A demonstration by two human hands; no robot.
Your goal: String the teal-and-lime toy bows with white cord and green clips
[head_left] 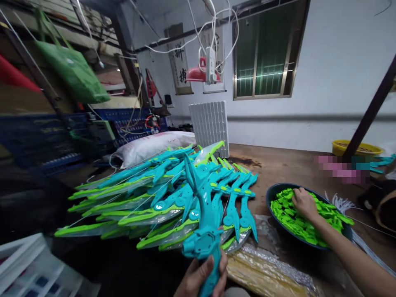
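Left hand [202,276] grips teal toy bow [202,231] at bottom centre; right hand [305,202] digs among green clips [297,222] in dark bowl [274,192], closure unclear. Big pile of bows [161,198] on worktop [287,165]; this one unfitted.

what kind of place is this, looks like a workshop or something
Most likely a small toy assembly workshop. A big pile of identical teal and green toy bows covers the worn table, the right hand digs into a bowl of small green parts, and the left hand holds one teal bow.
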